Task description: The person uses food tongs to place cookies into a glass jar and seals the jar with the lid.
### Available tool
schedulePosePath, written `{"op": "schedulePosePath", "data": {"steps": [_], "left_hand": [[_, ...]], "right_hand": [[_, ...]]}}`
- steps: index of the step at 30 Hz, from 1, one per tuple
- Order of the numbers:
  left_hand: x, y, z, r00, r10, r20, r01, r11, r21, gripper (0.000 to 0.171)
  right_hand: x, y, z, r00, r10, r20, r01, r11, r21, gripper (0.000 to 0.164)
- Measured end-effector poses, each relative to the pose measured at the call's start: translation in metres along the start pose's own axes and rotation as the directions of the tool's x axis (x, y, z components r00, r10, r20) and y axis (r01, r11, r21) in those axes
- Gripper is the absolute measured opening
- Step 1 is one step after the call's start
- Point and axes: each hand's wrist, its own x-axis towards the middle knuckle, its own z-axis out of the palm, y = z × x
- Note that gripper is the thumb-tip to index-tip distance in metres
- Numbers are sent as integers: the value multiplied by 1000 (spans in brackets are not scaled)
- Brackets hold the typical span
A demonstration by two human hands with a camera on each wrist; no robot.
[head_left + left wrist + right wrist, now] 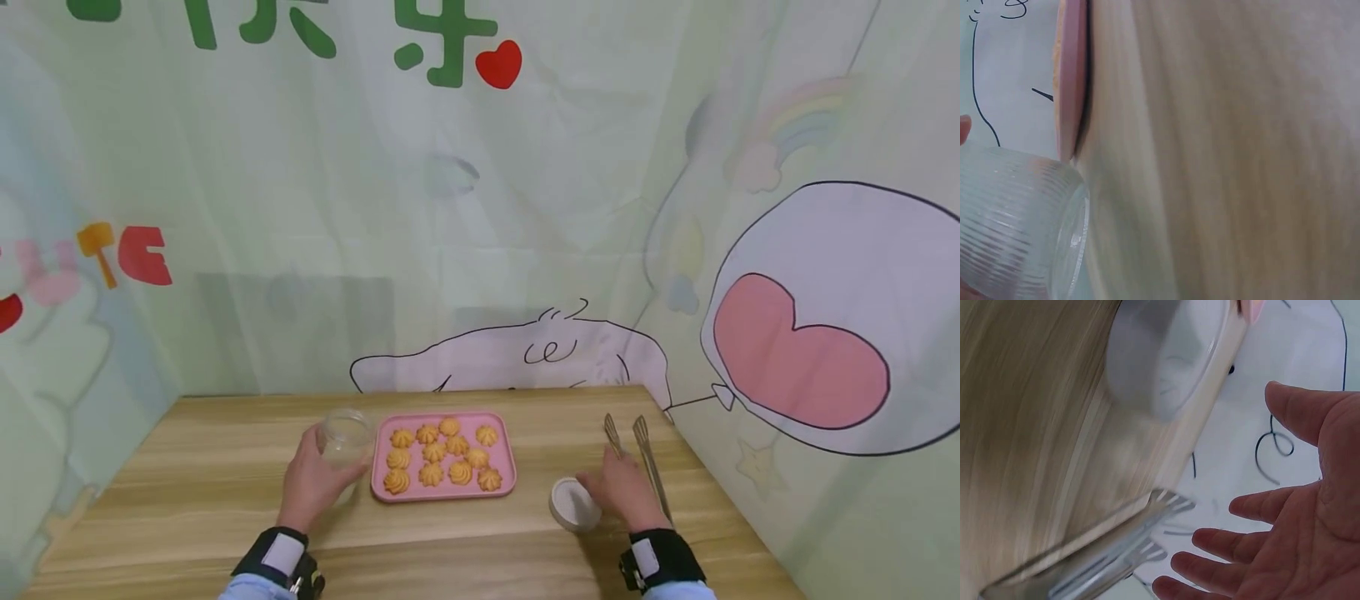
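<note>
The left hand (315, 485) gripped the clear ribbed jar (347, 442), left of the pink tray (442, 497) of piped cookies (431, 474); contact between jar and wooden table (450, 558) could not be confirmed. The right hand (628, 490) held nothing, fingers spread, near the white round lid (576, 505) and metal tongs (652, 463). The hands were well apart.

Handling: the jar was judged light, stiff and, if glass, fragile; the ribbed side wall, below the rim, was the proper grip. The lid appeared light and rigid, best pinched by its edge. The tongs were probably springy, best held mid-arm.

Orientation: the jar was near upright, rim uppermost, axis roughly vertical. The tongs' long axis ran front to back, slotted tips toward the printed backdrop (450, 225). The round lid had no long axis.
</note>
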Motion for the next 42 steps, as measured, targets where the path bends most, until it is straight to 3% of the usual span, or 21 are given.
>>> {"op": "schedulePosePath", "data": {"steps": [10, 22, 36, 42], "left_hand": [[1, -9, 9, 997, -29, -68, 23, 996, -90, 111], [1, -18, 10, 996, -72, -50, 63, 984, -166, 113], [2, -20, 10, 996, -83, -39, 74, 980, -187, 103], [1, -19, 10, 993, -111, -28, 103, 977, -187, 112]], "right_hand": [[-2, 35, -10, 994, 109, -20, -110, 993, -35, 73], [8, 67, -10, 979, 202, -1, -201, 978, -61, 73], [11, 70, 0, 979, 201, 40, -198, 978, -62, 49], [9, 73, 5, 989, 148, -21, -149, 987, -64, 37]]}}
